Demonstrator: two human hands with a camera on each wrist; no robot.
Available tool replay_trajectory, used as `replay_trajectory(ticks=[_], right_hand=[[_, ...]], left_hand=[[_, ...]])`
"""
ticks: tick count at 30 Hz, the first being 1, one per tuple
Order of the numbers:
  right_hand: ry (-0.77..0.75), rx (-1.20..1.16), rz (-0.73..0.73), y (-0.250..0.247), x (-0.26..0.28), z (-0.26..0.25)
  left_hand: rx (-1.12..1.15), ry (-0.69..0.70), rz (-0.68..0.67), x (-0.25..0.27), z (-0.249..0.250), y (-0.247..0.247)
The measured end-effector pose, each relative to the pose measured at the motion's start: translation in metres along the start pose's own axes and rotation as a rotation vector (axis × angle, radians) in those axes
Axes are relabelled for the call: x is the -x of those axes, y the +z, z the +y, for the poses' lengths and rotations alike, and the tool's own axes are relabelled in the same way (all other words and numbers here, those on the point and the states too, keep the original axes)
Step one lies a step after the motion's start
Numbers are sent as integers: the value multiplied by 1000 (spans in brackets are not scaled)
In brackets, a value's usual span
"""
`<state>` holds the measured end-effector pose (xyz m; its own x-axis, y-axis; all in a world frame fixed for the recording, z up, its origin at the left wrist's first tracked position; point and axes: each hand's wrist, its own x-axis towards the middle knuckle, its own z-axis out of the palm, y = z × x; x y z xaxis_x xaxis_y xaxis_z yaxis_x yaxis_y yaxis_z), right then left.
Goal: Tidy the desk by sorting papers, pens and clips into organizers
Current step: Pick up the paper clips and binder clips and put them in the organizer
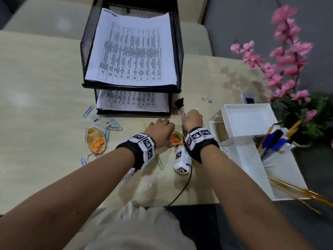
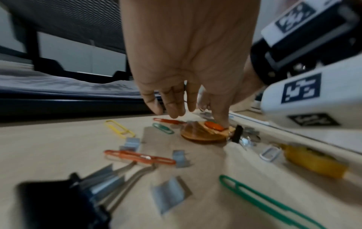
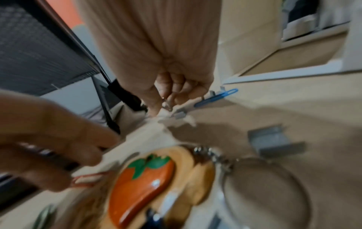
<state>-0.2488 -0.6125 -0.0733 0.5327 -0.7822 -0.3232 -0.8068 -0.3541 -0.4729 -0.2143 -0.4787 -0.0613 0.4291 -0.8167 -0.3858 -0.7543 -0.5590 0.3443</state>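
We hold a black binder clip by its wire handle, just off the front right corner of the mesh paper tray, our right hand fingers curled round the handle. Our left hand reaches with loosely straight fingers over paper clips scattered on the counter, beside a wooden keychain.

The printed tables on the papers in the tray are too blurred to read.
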Motion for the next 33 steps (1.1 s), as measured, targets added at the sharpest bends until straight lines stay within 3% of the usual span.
replay_trajectory(ticks=[4, 9, 12, 18, 21, 24, 26, 29, 33], right_hand=[[-39, -326, 173, -30, 26, 9], [-120, -547, 491, -104, 78, 40], [-44, -614, 566, -139, 104, 82], [135, -419, 547, -144, 104, 142], [180, -272, 486, -133, 97, 146], [112, -194, 536, -135, 104, 131], [1, -367, 534, -141, 107, 113], [-138, -750, 373, -150, 103, 87], [-207, -842, 289, -161, 91, 71]], left_hand=[[-123, 14, -10, -8, 9, 12], [-14, -69, -79, -15, 12, 12], [57, -49, -123, -17, 15, 6], [482, 66, 118, -9, 54, -23], [811, 113, 122, -7, 81, -37], [1073, 129, 101, -5, 111, -50], [1117, 173, 105, -7, 127, -55], [1117, 216, 89, -10, 141, -58], [966, 225, 179, -12, 136, -53]])
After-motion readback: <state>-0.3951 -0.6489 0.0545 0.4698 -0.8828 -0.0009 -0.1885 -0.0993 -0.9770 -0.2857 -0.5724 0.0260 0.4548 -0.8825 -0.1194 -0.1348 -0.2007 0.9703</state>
